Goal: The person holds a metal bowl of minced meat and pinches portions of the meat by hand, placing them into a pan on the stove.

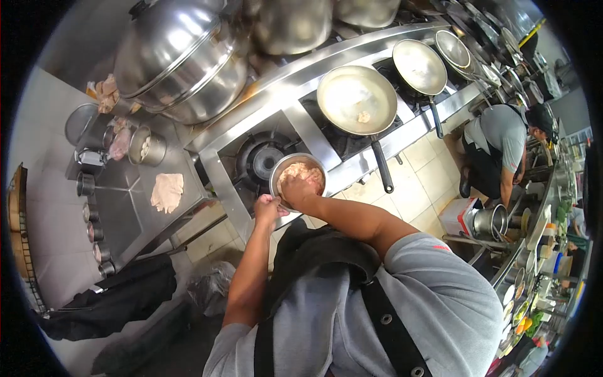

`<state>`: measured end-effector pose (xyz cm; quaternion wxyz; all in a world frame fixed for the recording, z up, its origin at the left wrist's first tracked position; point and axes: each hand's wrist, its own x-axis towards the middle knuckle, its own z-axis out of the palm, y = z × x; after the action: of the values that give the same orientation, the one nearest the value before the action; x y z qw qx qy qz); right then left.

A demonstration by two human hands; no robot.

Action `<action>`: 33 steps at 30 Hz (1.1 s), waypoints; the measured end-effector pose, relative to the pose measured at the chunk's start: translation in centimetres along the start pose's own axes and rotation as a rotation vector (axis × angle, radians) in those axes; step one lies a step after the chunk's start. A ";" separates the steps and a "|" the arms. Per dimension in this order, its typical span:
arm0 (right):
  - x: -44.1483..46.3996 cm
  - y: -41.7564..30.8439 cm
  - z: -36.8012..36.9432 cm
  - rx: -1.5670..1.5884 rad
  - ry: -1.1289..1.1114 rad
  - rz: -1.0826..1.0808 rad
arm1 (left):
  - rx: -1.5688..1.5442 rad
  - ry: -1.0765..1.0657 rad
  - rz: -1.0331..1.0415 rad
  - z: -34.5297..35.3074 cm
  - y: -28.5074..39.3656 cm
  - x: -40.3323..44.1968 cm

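A round steel bowl (274, 182) sits at the front of the stove, holding a pale, pinkish, lumpy mixture (295, 171) that looks like raw food; its kind is unclear. My left hand (270, 208) grips the bowl's near-left rim with closed fingers. Over the bowl, my right hand (301, 190) reaches down into the mixture. Its fingers are partly buried there, so their grip is hidden. To the right, a large frying pan (352, 91) rests on a burner with a small pale lump (363, 117) in it.
A second pan (419, 66) stands further right. Left of the stove, a steel counter (135, 217) bears a pale cloth (167, 193) and a pot of pale round items (147, 147). A big lidded steamer (182, 63) stands behind. A co-worker (502, 141) bends at the right.
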<state>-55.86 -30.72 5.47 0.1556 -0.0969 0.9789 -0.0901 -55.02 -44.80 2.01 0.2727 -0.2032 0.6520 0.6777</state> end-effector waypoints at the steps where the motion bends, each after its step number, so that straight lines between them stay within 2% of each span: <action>1: 0.2 0.2 0.4 -0.003 0.000 0.007 | -0.016 -0.019 -0.015 -0.2 -0.1 0.1; 4: 0.7 1.7 0.6 0.158 -0.030 -0.047 | -0.086 -0.069 0.042 -0.7 -0.5 0.1; 6: 0.9 4.1 0.2 0.275 0.127 -0.088 | -0.051 -0.073 0.035 -1.1 -0.1 0.3; 8: 1.5 6.2 -1.0 0.629 0.279 -0.185 | -0.029 -0.053 0.021 -1.5 0.6 -0.2; 10: 1.0 5.6 -5.0 0.704 0.112 0.091 | 0.236 0.019 0.041 -1.5 1.7 -1.1; 11: -0.4 5.2 -7.5 0.982 0.024 0.123 | 0.731 0.226 0.426 -2.2 0.3 0.1; 12: -0.7 5.1 -8.7 0.975 0.023 0.116 | 0.724 0.232 0.428 -2.1 0.9 0.1; 14: -1.5 4.7 -9.8 1.052 0.043 0.030 | 0.371 0.158 0.580 -0.7 3.1 -1.0; 15: -2.2 3.9 -11.0 1.052 0.015 0.022 | 0.090 -0.010 0.379 0.2 4.3 -1.5; 16: -1.8 3.9 -9.6 1.049 0.005 0.017 | 0.084 -0.002 0.376 0.9 5.5 -2.0; 18: -0.3 4.3 -5.6 1.170 0.062 -0.056 | -0.549 -0.468 -0.119 1.8 7.1 -2.6; 19: 0.0 4.3 -4.9 1.170 0.059 -0.063 | -0.551 -0.463 -0.114 2.1 6.4 -1.8; 21: -0.4 3.8 -4.4 0.805 0.371 -0.156 | -0.582 -0.522 -0.025 2.4 5.0 -0.6; 22: -1.0 3.7 -4.7 0.809 0.366 -0.155 | -0.582 -0.517 -0.029 2.4 4.8 -0.6; 24: -2.2 3.8 -5.9 0.722 0.127 -0.054 | -0.521 -0.391 -0.015 2.6 4.8 -0.7; 25: -2.4 3.8 -5.7 0.724 0.126 -0.054 | -0.521 -0.390 -0.016 2.6 4.4 -0.1; 28: -2.9 3.2 -5.4 0.836 0.212 -0.140 | -0.489 -0.427 0.019 2.9 3.8 0.6; 30: -3.3 3.1 -5.8 0.726 0.429 -0.167 | -0.589 -0.446 0.016 3.5 3.8 0.5; 31: -3.4 3.3 -6.1 0.727 0.430 -0.167 | -0.589 -0.446 0.016 3.7 3.9 0.3; 33: -3.4 4.0 -6.6 0.606 0.611 -0.438 | -0.480 -0.280 0.019 3.9 4.1 0.0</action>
<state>-55.43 -25.19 11.82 -0.1406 -0.2200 0.8662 -0.4261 -57.26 -40.94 5.45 0.2979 -0.1603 0.4305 0.8368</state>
